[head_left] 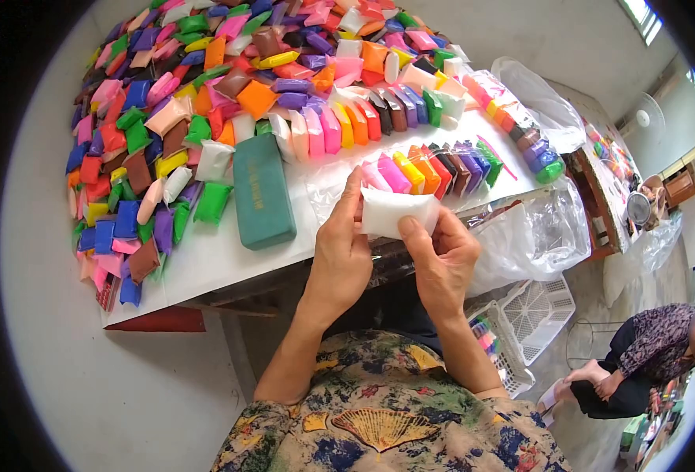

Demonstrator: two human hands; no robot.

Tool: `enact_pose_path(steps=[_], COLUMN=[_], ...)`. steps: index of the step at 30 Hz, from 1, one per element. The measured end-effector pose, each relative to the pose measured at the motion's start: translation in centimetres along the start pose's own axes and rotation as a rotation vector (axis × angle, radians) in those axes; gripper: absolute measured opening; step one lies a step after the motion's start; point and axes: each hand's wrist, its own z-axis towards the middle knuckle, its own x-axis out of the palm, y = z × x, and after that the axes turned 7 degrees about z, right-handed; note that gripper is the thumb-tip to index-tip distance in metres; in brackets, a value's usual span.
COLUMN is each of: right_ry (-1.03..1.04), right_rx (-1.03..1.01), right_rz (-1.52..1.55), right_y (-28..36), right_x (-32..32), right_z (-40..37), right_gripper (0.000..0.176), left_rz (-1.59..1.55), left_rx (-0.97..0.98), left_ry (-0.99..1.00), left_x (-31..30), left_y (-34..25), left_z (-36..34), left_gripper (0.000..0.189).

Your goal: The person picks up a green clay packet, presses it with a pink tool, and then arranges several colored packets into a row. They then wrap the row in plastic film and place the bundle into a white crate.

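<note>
A plump white packet (398, 215) is held in my right hand (448, 256), the thumb pressing on its top and the fingers curled at its right end. My left hand (341, 252) is at the packet's left edge, index finger stretched forward; its other fingers are partly hidden. Just beyond the packet lies a short row of coloured packets, including pink, a yellow packet (408, 173) and a purple packet (471, 165), on clear plastic film (324, 189). A longer row with an orange packet (354, 122) stands behind it. Left of both rows sits a green box (262, 191).
Loose coloured packets (139, 169) cover the white table's (182, 275) left and back. Filled packs (512, 118) line its right side, near clear plastic bags (536, 236). White plastic baskets (536, 315) stand below. A person (638, 354) sits at the right.
</note>
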Motion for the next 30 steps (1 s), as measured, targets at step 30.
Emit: enact_pose_path(steps=[30], right_ry=[-0.008], right_rx=[-0.563], right_rz=[-0.747], right_y=[-3.4], right_x=[0.8], right_z=[0.3], right_gripper=[0.031], left_rz=[0.686], left_rx=[0.002], left_ry=[-0.154], left_x=[-1.3], left_y=[-3.8], left_z=[-4.5], left_gripper=[0.046])
